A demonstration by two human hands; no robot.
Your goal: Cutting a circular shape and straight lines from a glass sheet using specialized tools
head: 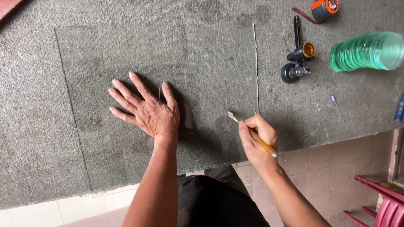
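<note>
Left hand (pixel 148 110) lies flat with fingers spread on the clear glass sheet (pixel 105 63) over the grey carpeted table (pixel 33 138), while the right hand (pixel 257 141) pinches a yellow-handled glass cutter (pixel 251 133), its long axis slanting, tip pointing up-left onto a scored circle (pixel 241 112) near the table's front edge.

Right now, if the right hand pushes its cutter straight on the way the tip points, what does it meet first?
The right hand points the cutter up-left across the glass sheet. Probably the left hand's thumb comes first; until there, only bare glass.
</note>
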